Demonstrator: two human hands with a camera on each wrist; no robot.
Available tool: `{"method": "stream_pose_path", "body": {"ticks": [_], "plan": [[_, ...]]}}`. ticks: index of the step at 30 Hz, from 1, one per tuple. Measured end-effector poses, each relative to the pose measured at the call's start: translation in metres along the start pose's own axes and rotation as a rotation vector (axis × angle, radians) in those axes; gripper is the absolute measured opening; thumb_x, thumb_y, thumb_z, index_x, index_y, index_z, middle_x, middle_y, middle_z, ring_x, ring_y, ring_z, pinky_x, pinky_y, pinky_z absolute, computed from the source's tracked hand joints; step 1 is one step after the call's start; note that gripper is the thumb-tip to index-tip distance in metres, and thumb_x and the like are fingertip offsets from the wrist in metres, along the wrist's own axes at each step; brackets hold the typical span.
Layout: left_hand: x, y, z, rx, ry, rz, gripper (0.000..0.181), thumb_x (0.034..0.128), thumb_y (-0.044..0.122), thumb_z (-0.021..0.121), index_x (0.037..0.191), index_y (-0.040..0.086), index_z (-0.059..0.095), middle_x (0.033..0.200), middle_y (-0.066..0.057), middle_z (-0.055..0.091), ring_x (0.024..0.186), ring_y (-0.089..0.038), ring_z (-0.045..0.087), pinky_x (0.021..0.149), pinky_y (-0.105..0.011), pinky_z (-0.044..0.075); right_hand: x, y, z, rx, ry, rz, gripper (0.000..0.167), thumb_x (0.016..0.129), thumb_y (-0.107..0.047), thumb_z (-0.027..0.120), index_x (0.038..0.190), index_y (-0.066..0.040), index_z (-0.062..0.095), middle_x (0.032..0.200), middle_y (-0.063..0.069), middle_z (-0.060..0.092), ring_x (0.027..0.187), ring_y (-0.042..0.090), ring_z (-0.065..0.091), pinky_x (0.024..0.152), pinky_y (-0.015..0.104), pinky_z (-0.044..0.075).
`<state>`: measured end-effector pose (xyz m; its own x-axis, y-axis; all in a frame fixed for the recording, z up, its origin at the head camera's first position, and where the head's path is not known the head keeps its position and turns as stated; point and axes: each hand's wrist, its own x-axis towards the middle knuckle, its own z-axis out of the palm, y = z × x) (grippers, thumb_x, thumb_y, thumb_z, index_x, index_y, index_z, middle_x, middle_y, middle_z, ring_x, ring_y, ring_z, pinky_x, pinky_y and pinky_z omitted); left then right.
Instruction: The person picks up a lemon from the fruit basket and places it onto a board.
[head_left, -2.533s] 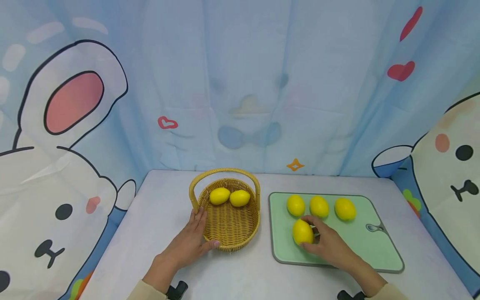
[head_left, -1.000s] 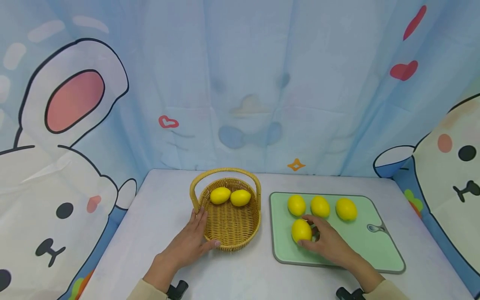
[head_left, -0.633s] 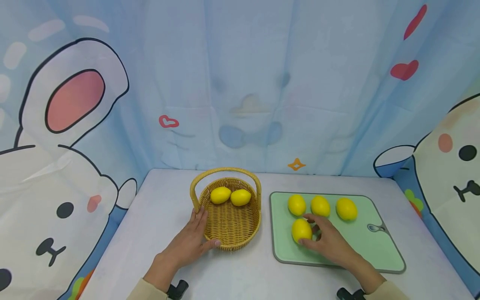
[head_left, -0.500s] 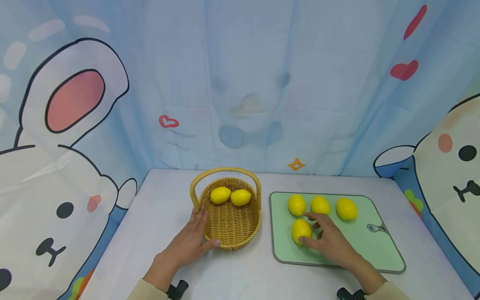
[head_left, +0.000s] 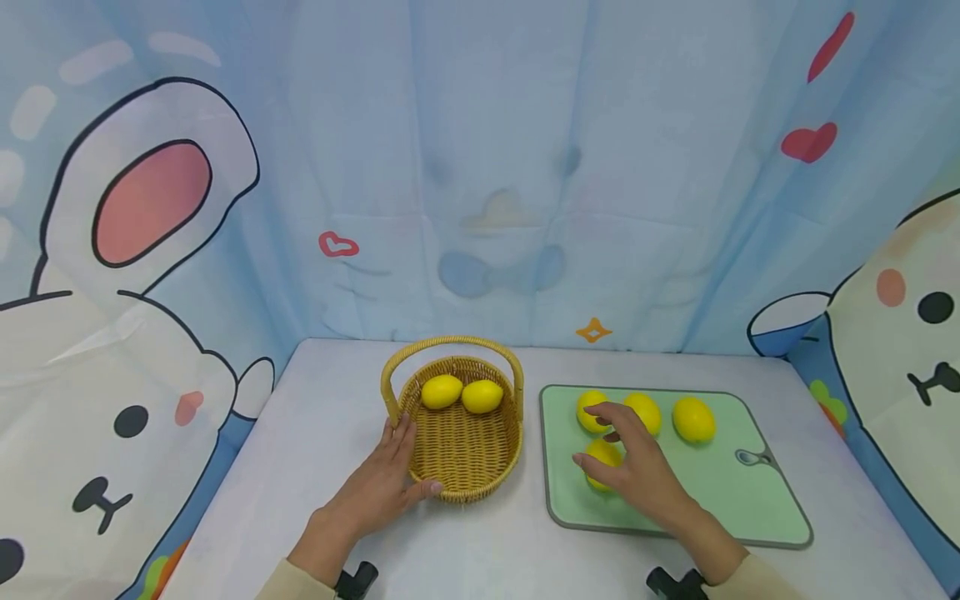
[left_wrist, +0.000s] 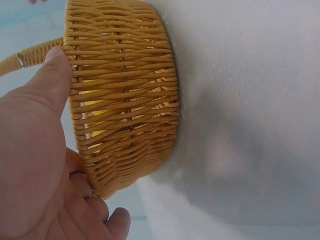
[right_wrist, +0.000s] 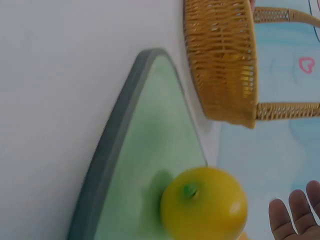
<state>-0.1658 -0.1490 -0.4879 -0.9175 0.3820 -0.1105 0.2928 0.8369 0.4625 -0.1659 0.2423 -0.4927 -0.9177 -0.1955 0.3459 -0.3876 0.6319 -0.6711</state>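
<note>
A yellow wicker basket [head_left: 461, 450] with a tall handle stands on the table, and two lemons [head_left: 441, 391] lie at its far side. My left hand [head_left: 378, 479] rests against the basket's left side, its fingers along the rim and its thumb on the near edge. To the right, a light green cutting board [head_left: 727, 492] bears several lemons. Three make a back row. One lemon [head_left: 602, 463] sits in front at the left, partly covered by my right hand [head_left: 641, 462]. That hand hovers over it, thumb and fingers spread, holding nothing. In the right wrist view this lemon [right_wrist: 204, 205] rests on the board.
The white table [head_left: 495, 550] ends at a blue curtain [head_left: 487, 167] printed with cartoon animals. A narrow strip of table separates basket and board. Black wrist straps [head_left: 356, 579] sit at both wrists. A small spoon-like print [head_left: 753, 457] marks the board's right side.
My right hand has let go of the front lemon and risen up and to the left above it. The lemon stays on the board. My left hand and the basket have stayed in place.
</note>
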Motion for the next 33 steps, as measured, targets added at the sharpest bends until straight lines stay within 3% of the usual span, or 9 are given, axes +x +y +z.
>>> {"method": "stream_pose_path", "body": {"ticks": [6, 16, 21, 33], "plan": [[0.0, 0.0, -0.001, -0.003, 0.006, 0.004, 0.099, 0.1019, 0.058, 0.062, 0.167, -0.003, 0.018, 0.177, -0.021, 0.006, 0.164, -0.039, 0.0, 0.129, -0.055, 0.024, 0.011, -0.018, 0.013, 0.053, -0.007, -0.06, 0.062, 0.087, -0.015, 0.088, 0.141, -0.016, 0.057, 0.137, -0.001, 0.058, 0.118, 0.01, 0.053, 0.096, 0.03, 0.057], [0.0, 0.0, 0.0, 0.001, 0.0, -0.002, 0.1, 0.1016, 0.059, 0.062, 0.167, -0.002, 0.018, 0.177, -0.02, 0.006, 0.164, -0.039, 0.001, 0.129, -0.056, 0.025, 0.023, -0.05, 0.043, 0.198, -0.098, -0.127, 0.06, 0.09, -0.012, 0.085, 0.142, -0.02, 0.055, 0.142, 0.003, 0.057, 0.122, 0.019, 0.055, 0.099, 0.035, 0.057], [0.0, -0.001, 0.001, -0.008, -0.001, -0.008, 0.1, 0.1017, 0.059, 0.062, 0.168, -0.001, 0.017, 0.177, -0.018, 0.005, 0.164, -0.038, 0.0, 0.129, -0.057, 0.024, 0.035, -0.069, 0.061, 0.249, -0.143, -0.164, 0.061, 0.092, -0.016, 0.084, 0.144, -0.02, 0.054, 0.143, 0.003, 0.057, 0.126, 0.017, 0.056, 0.103, 0.038, 0.057], [0.001, -0.001, 0.0, -0.004, 0.001, -0.011, 0.099, 0.1018, 0.058, 0.062, 0.167, -0.001, 0.018, 0.177, -0.019, 0.007, 0.164, -0.04, 0.001, 0.128, -0.058, 0.026, 0.088, -0.084, 0.099, 0.208, -0.184, -0.077, 0.065, 0.096, -0.025, 0.08, 0.153, -0.016, 0.05, 0.156, 0.006, 0.052, 0.142, 0.035, 0.052, 0.113, 0.059, 0.047]]}}
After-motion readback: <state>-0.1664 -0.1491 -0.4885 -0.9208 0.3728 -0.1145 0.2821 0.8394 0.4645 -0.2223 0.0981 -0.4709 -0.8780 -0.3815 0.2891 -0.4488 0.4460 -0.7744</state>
